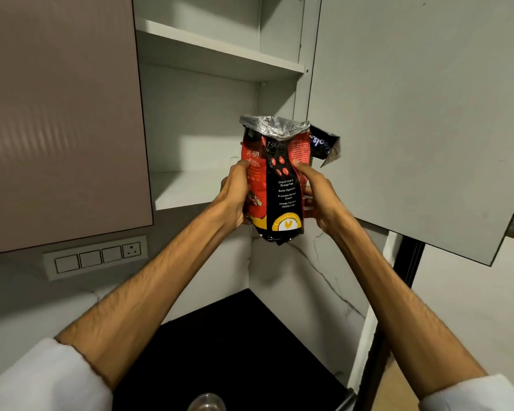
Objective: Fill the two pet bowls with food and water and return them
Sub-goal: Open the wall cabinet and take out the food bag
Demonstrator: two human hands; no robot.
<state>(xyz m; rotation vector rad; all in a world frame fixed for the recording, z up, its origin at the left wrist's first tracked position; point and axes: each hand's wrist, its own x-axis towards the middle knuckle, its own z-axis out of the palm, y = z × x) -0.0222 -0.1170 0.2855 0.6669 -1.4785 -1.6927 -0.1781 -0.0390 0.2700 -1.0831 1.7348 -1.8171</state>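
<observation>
A red and black pet food bag [279, 173] with a silver open top is held upright in the air in front of an open wall cupboard. My left hand [233, 194] grips its left side, thumb on the front. My right hand [318, 197] grips its right side, thumb pressed on the front. A second, dark blue bag [324, 143] sticks out behind the first one at its upper right; what holds it is hidden. No pet bowl is plainly in view.
The cupboard's lower shelf [187, 188] and upper shelf [217, 54] are bare. Its grey door [413, 114] stands open at the right. A closed door [60, 114] is left, a switch panel [97, 256] below it. A black counter [235, 336] lies below, with a clear rounded object [207, 403] at the frame's bottom edge.
</observation>
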